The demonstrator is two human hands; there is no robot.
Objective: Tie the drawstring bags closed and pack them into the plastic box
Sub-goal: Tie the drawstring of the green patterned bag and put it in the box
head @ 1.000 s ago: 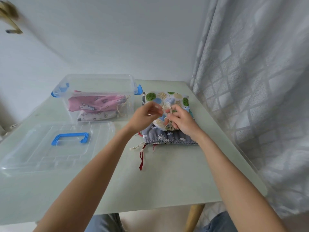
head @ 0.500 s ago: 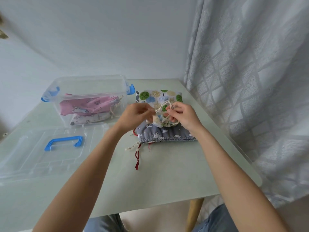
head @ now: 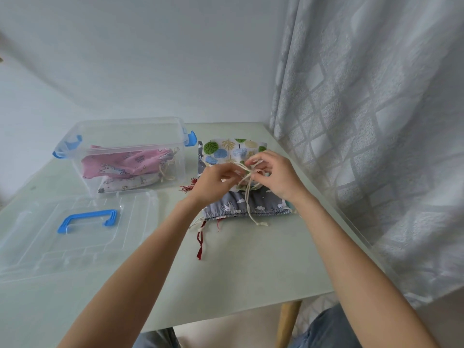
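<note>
Pinching cream cord [head: 247, 183] btwn hands, over tree-print bag [head: 227, 151]

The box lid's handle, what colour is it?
Blue, clear in the head view: the handle on the lid.

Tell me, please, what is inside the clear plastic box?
Inside the plastic box lie two drawstring bags: a pink bag on top of a white printed bag, cords at their right ends. Anything under them is covered and cannot be seen.
</note>
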